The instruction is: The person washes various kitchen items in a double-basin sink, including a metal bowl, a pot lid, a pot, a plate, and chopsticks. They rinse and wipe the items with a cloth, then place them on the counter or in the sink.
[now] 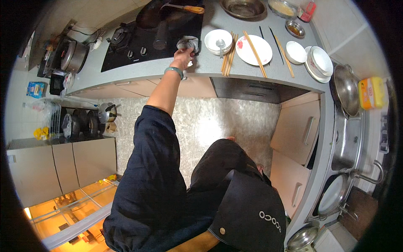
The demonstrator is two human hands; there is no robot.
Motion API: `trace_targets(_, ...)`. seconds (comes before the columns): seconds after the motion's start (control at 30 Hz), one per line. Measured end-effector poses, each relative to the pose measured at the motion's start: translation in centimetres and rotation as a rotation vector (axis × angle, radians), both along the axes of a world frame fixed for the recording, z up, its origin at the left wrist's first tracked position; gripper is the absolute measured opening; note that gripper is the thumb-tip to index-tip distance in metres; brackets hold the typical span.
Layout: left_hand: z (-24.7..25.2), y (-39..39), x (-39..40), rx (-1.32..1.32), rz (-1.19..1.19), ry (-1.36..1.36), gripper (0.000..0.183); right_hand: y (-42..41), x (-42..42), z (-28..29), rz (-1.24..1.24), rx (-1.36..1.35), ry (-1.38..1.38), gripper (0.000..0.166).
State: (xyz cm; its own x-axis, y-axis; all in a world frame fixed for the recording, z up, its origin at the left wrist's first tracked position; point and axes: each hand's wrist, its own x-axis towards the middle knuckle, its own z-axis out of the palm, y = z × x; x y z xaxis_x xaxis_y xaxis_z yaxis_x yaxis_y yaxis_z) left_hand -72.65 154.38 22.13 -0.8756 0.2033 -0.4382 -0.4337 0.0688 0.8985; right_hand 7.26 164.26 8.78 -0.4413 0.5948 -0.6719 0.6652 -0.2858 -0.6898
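At the front right edge of the black gas hob (144,39), my left hand (183,56) is closed on a crumpled grey cloth (192,40); a green bangle circles that wrist. The black handle of a wok (151,15) lies to its left, and a spatula with an orange handle (193,9) lies across the pan. Just right of the hand are stacked white bowls (214,36) holding a metal spoon (220,47). Beside them lie wooden chopsticks (229,60) and a white plate (245,56) with red flowers. My right hand is not visible; a bare forearm shows at the bottom edge.
Farther right stand a white bowl (296,52), stacked white dishes (321,61), a sauce dish (295,29) and a metal pan (244,8). The sink (346,141) is along the right counter. A pressure cooker (107,112) stands at left. Below the hob are cabinet fronts (198,86).
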Motion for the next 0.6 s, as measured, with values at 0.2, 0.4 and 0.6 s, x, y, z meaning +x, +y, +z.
trace_targets(0.2, -0.4, 0.5, 4.4, -0.201, -0.032, 0.339, 0.039, 0.9, -3.6, 3.3, -0.047, -0.086, -0.016, 0.031)
trace_targets(0.4, 4.5, 0.1, 19.8, -0.096, -1.133, 0.276, 0.014, 2.9, -6.4, 2.9, 0.011, -0.082, 0.018, 0.033)
trace_targets(0.6, 5.1, -0.5, 30.4, -0.507, -1.812, -0.172, 0.043, 4.4, -9.2, 2.9, 0.110, -0.090, 0.071, 0.035)
